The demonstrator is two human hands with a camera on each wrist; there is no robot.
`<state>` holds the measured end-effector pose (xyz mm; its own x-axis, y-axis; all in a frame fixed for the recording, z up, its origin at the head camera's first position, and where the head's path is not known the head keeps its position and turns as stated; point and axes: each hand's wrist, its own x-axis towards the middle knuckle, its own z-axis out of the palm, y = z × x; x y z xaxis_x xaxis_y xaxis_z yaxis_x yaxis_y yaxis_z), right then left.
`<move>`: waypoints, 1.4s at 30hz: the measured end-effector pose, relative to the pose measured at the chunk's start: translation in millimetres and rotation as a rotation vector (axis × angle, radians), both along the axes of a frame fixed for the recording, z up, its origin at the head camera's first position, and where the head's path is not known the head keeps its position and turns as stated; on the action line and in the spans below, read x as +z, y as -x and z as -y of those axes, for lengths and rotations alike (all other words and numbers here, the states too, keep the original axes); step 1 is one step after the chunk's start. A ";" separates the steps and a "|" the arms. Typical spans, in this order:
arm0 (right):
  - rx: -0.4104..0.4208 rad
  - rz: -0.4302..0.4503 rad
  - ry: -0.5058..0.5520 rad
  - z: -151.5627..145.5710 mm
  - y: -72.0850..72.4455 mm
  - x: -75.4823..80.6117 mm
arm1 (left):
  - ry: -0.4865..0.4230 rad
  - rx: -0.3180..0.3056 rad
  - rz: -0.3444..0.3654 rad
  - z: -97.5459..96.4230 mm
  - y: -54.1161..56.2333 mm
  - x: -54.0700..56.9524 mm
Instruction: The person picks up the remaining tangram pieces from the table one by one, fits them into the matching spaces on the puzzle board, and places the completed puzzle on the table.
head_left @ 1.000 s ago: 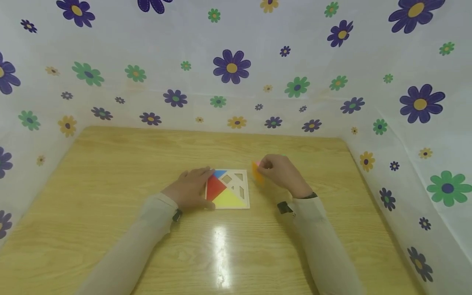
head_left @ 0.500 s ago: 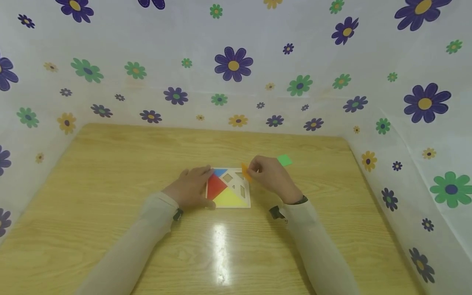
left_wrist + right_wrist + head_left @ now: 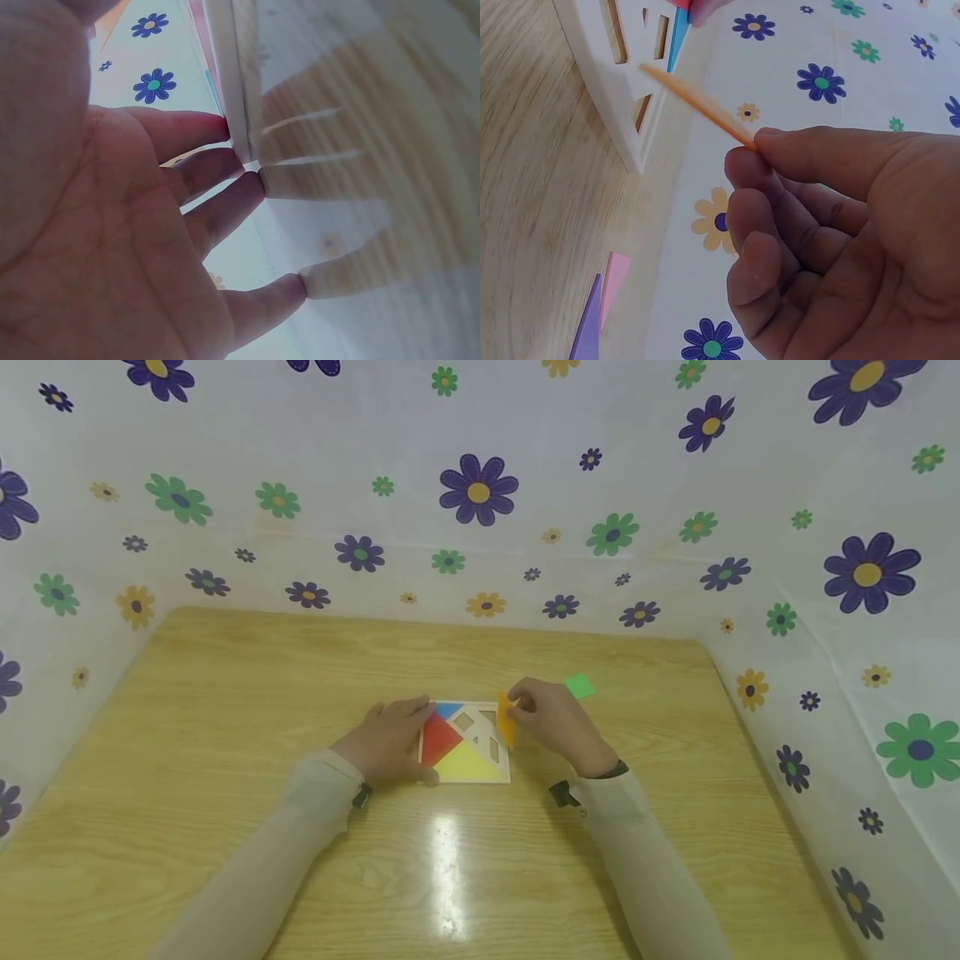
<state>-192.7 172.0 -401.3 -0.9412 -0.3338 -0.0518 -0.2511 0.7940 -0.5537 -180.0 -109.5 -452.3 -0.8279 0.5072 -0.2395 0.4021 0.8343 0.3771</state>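
Observation:
A tangram board (image 3: 487,732) lies on the table with red (image 3: 441,739), yellow (image 3: 465,764) and blue (image 3: 447,710) pieces in it and several unfilled cutouts on its right side. My left hand (image 3: 386,739) rests along the board's left edge; in the left wrist view its spread fingertips (image 3: 214,127) reach the board's side and the tabletop. Thumb and index finger of my right hand (image 3: 551,722) pinch an orange tangram piece (image 3: 705,105) by one end. The piece is tilted on edge over the board's right rim.
A green piece (image 3: 580,686) lies beyond my right hand. Purple (image 3: 589,322) and pink (image 3: 613,285) pieces lie on the wooden table (image 3: 262,677), seen in the right wrist view. Flower-printed white sheeting (image 3: 322,460) walls the table's back and sides.
My right hand has carried the orange piece leftward from beside the board to its right edge. The green piece has come into full view behind the hand. My left hand stays put.

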 end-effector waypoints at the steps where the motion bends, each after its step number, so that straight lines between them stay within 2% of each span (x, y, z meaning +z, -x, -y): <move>1: 0.007 -0.009 -0.006 0.2 -0.4 0.3 | -0.005 -0.001 -0.001 0.1 0.1 -0.5; 6: 0.034 -0.050 -0.033 2.1 -1.5 1.2 | -0.005 -0.004 -0.007 0.2 1.6 -4.1; 11: 0.031 -0.051 -0.037 2.9 -1.2 -1.2 | -0.004 -0.003 -0.004 -0.2 1.3 -3.1; 20: 0.052 0.013 -0.036 7.3 0.0 -10.3 | -0.020 0.004 0.008 -1.5 -4.3 8.5; 27: 0.090 0.056 -0.033 7.3 2.0 -19.1 | -0.012 0.003 0.011 -0.9 -3.1 6.4; 34: 0.077 0.160 -0.038 9.0 2.5 -22.8 | -0.013 0.012 0.016 -1.2 -3.3 5.7; 42: 0.074 0.210 -0.118 12.0 2.4 -26.2 | -0.008 0.013 0.013 -1.7 -2.6 4.5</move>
<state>-195.2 159.9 -427.6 -0.8790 -0.3813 -0.2864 -0.2000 0.8399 -0.5045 -177.3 -107.8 -447.8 -0.8312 0.4982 -0.2467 0.3860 0.8366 0.3887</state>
